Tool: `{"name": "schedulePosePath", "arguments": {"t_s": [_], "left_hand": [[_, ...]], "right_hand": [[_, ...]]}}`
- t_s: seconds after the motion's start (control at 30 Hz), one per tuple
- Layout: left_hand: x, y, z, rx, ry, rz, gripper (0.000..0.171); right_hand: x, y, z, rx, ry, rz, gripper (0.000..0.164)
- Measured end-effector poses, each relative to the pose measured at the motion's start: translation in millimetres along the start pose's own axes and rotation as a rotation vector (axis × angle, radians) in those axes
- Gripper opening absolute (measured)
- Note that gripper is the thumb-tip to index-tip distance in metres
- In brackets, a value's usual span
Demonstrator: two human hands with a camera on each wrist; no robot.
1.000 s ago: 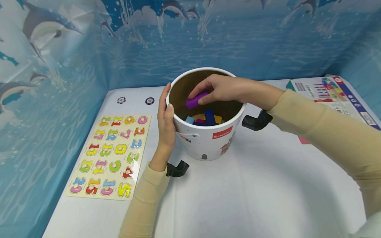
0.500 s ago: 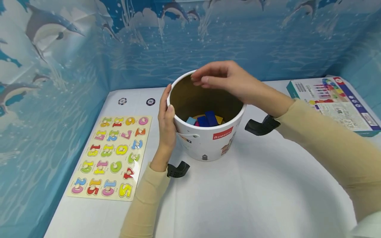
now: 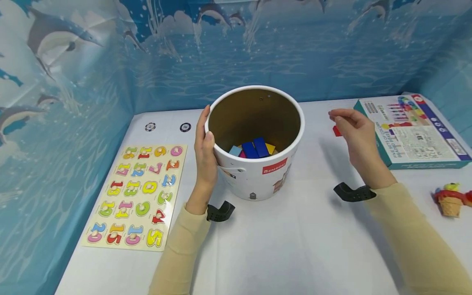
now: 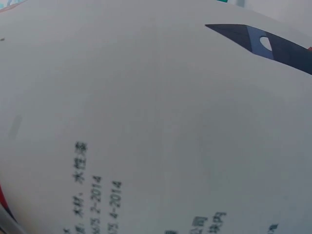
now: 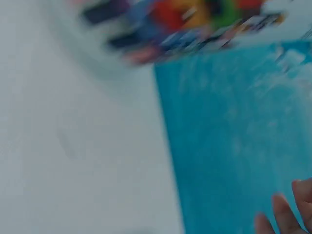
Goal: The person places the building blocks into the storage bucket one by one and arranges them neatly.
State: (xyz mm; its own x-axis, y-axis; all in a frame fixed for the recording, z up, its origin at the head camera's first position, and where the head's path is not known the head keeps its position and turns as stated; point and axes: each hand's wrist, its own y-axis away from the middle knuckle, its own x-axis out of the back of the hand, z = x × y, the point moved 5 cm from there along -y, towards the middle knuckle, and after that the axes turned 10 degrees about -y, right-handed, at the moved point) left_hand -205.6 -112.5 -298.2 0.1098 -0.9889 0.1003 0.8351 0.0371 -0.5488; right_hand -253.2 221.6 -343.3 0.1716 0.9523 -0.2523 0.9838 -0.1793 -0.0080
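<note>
A white bucket (image 3: 239, 178) stands on the table with several coloured blocks (image 3: 254, 149) at its bottom, blue, light blue and yellow among them. My left hand (image 3: 206, 159) rests against the bucket's left side, thumb by the rim and fingers laid along the outer wall. Printed bucket wall (image 4: 156, 117) fills the left wrist view. To the right, my right hand (image 3: 355, 137) hovers over the table, holding nothing visible. Just below its fingertips lies a red block (image 3: 337, 131), partly hidden. Fingers (image 5: 285, 214) show at the corner of the blurred right wrist view.
A number puzzle board (image 3: 134, 196) lies on the left, with two round chips (image 3: 185, 127) behind it. At the right is a flat box (image 3: 416, 135), and a small ice-cream-cone toy (image 3: 450, 200) in front of it. A dolphin-print curtain (image 3: 258, 49) stands behind.
The purple block left my right hand inside the bucket. That hand then rose out and moved right, to the red block. My left hand stayed on the bucket.
</note>
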Motion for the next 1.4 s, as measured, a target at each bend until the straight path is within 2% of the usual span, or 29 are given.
{"name": "schedulePosePath", "arguments": {"t_s": [0.07,0.13,0.3,0.37,0.47,0.6,0.8,0.93,1.1,1.17,1.27,1.33,1.4], "left_hand": [[0.3,0.2,-0.6,0.002,0.003,0.000,0.056],[0.3,0.6,-1.2,0.004,0.002,-0.002,0.057],[-0.2,1.1,-1.2,0.005,-0.005,-0.009,0.057],[-0.2,0.3,-0.4,-0.002,0.001,-0.009,0.057],[-0.4,-1.1,1.0,-0.011,0.008,-0.007,0.058],[-0.3,-1.3,2.2,-0.004,0.006,-0.005,0.059],[0.0,-1.4,2.2,-0.005,0.005,0.003,0.061],[-0.3,-1.3,0.6,-0.002,0.008,0.000,0.060],[0.2,-1.2,0.4,-0.003,0.005,-0.003,0.059],[0.3,-1.0,0.2,-0.002,0.007,-0.004,0.059],[0.1,-0.6,0.2,0.000,0.008,-0.005,0.058],[0.1,-0.7,0.3,0.001,0.009,-0.005,0.058],[0.4,-0.8,1.1,0.000,0.005,-0.004,0.058]], "right_hand": [[18.2,-8.0,20.3,-0.009,0.216,0.089,0.038],[32.0,-15.5,37.7,-0.056,0.362,0.148,0.043],[44.1,-27.3,67.3,-0.194,0.554,0.096,0.071],[43.8,-31.9,73.2,-0.216,0.625,0.076,0.078],[43.0,-38.5,77.1,-0.196,0.721,0.077,0.077],[40.5,-42.8,77.7,-0.107,0.843,0.091,0.064],[36.3,-43.2,80.3,-0.011,0.878,0.085,0.050],[35.3,-38.2,84.9,-0.031,0.812,0.058,0.051],[23.5,-28.5,82.2,-0.169,0.591,-0.033,0.060],[14.9,-21.8,75.2,-0.241,0.461,-0.076,0.064],[-1.9,-8.8,55.2,-0.328,0.192,-0.122,0.063],[-16.3,0.0,35.8,-0.351,0.001,-0.155,0.058],[-33.3,8.2,11.8,-0.335,-0.182,-0.203,0.052]]}}
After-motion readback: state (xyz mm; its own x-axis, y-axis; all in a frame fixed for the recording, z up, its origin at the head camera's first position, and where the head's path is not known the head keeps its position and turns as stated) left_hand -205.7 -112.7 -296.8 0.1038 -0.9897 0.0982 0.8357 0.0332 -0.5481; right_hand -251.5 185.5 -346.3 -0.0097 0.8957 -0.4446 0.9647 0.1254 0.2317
